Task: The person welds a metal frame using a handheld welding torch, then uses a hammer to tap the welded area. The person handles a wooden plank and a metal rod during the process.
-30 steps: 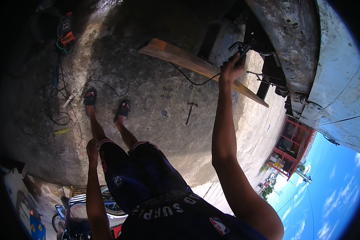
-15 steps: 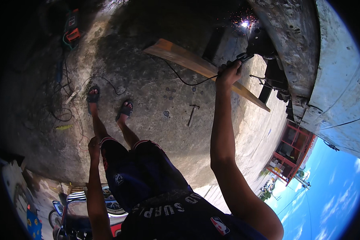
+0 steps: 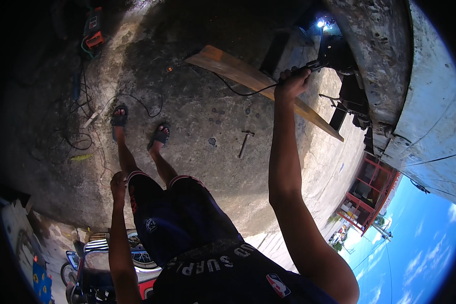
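My right hand [image 3: 292, 86] is closed around a dark welding electrode holder [image 3: 314, 66], stretched out to the upper right. A thin rod [image 3: 321, 39] runs up from the holder to a small bright bluish-white arc [image 3: 320, 24] beside dark parts under a weathered metal body [image 3: 380, 55]. From the grip a black cable [image 3: 238, 93] sags across a wooden plank [image 3: 238, 68]. My left hand [image 3: 118, 186] hangs by my thigh with its fingers curled in; nothing shows in it. What the arc touches is lost in glare and shadow.
A hammer [image 3: 245, 144] lies on the concrete right of my sandalled feet. At the upper left sits a red-and-black box-shaped machine [image 3: 92, 31], with tangled cables [image 3: 78, 144] below it. A motorcycle [image 3: 93, 263] is behind me at the lower left. A red-framed structure [image 3: 372, 190] stands far right.
The arc has shifted slightly up and right, and its orange spark spray has mostly gone. A small orange glow now shows on the floor left of the plank. My left hand stays low.
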The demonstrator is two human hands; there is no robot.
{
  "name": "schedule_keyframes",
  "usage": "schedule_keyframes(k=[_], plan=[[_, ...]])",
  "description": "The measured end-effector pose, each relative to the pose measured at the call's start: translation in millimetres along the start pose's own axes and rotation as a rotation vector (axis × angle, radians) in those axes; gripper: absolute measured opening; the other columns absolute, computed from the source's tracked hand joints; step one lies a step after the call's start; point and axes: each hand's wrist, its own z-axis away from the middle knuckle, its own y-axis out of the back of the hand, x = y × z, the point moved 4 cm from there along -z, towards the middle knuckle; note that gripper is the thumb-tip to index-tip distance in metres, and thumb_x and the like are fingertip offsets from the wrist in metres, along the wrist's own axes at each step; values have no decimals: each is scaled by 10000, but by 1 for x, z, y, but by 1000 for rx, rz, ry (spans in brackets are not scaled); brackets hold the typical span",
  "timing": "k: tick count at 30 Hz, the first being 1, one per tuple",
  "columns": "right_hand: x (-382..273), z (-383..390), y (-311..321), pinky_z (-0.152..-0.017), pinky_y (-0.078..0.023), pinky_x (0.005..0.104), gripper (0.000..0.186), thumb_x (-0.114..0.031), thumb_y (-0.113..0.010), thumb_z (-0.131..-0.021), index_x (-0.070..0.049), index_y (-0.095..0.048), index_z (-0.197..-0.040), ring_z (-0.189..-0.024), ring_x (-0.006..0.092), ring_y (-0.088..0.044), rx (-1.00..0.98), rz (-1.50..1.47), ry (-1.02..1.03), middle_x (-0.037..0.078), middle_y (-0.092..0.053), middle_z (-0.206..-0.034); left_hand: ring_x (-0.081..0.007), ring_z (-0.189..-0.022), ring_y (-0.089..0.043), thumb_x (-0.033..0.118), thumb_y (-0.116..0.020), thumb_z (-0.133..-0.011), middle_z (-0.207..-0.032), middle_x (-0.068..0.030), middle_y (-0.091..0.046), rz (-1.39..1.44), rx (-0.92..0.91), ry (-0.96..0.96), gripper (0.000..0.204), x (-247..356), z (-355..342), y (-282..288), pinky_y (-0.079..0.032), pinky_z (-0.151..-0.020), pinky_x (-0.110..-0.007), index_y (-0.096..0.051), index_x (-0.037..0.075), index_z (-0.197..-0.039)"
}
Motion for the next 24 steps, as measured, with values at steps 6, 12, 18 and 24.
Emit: schedule_keyframes(k=[6,12,18,24], plan=[[9,20,14,-433,-318,269,282,-358,-468,-1092,-153,-412,-907,-514,111,-383,30,-6,-73,-7,-439,-714,-198,-871,-734,372,-620,-1023,-1080,-57,-715,-10,-7,-33,415,9,4,-1,-487,-609,-283,-668,49,-1279],[-6,50,41,-415,-326,275,278,-391,-509,-1090,-128,-458,-1013,-492,100,-427,46,96,-62,0,-471,-701,-180,-922,-696,300,-636,-1023,-1113,-93,-709,26,-36,-79,384,38,15,2,-531,-671,-278,-667,7,-1268],[-45,189,32,-398,-302,261,316,-398,-496,-1098,-95,-499,-1007,-468,69,-394,-155,216,-191,-24,-447,-679,-140,-826,-660,239,-665,-1021,-1022,-81,-713,94,23,-286,273,143,61,-14,-536,-685,-297,-712,-4,-1135],[-106,319,-5,-576,-398,242,410,-328,-495,-1099,-14,-519,-1362,-671,70,-482,-550,343,-286,8,-544,-847,-189,-1106,-652,366,-553,-1084,-1250,-89,-671,-101,-514,-450,459,323,141,-31,-527,-927,-330,-612,18,-1378]])
